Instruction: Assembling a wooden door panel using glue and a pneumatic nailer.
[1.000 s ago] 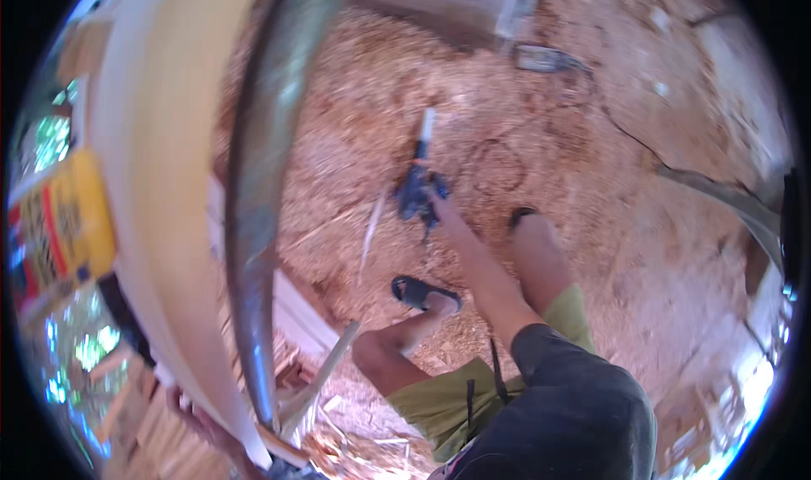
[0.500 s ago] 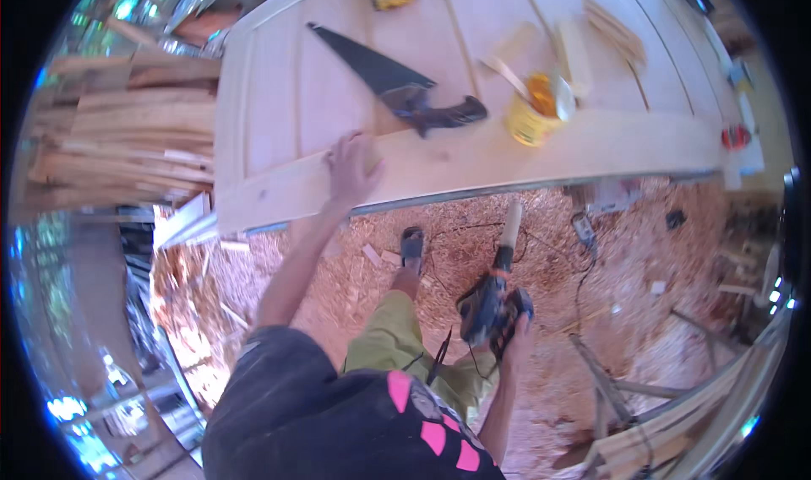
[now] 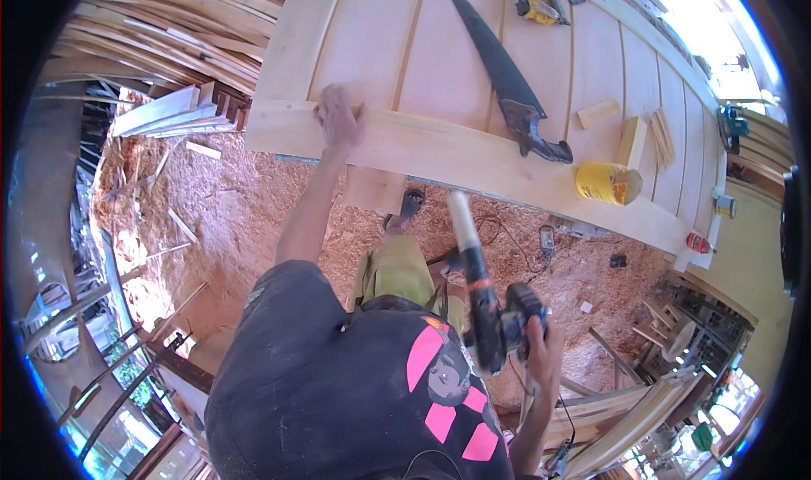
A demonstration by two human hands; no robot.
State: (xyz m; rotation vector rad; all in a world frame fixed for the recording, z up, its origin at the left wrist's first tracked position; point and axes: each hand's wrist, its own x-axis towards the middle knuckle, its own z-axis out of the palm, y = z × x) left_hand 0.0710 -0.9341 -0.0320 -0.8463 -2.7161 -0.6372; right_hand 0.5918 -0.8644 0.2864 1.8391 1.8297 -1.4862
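My left hand (image 3: pixel 340 119) rests on the pale edge board of a large wooden panel (image 3: pixel 498 159), near its left end. Motion smears its fingers, so their grip is unclear. Low at my right side, my right hand (image 3: pixel 541 349) is wrapped round the handle of a dark power tool (image 3: pixel 490 324) with a long pale tube. The tube's tip reaches up close to the panel's front edge. On the panel lie a black-bladed handsaw (image 3: pixel 507 79) and a yellow tub (image 3: pixel 604 184). Small wood offcuts (image 3: pixel 632 141) lie beyond the tub.
A yellow drill (image 3: pixel 537 9) lies on the panel's far side. Stacked planks (image 3: pixel 169 28) stand at the left. Wood shavings (image 3: pixel 236 201) cover the floor, with a power strip (image 3: pixel 547 239) and cord. A small red tool (image 3: pixel 698 243) sits at the panel's right end.
The view has turned, so the panel, saw and tub appear shifted. The power tool in my right hand has come up nearer the camera. My left hand stays on the edge board.
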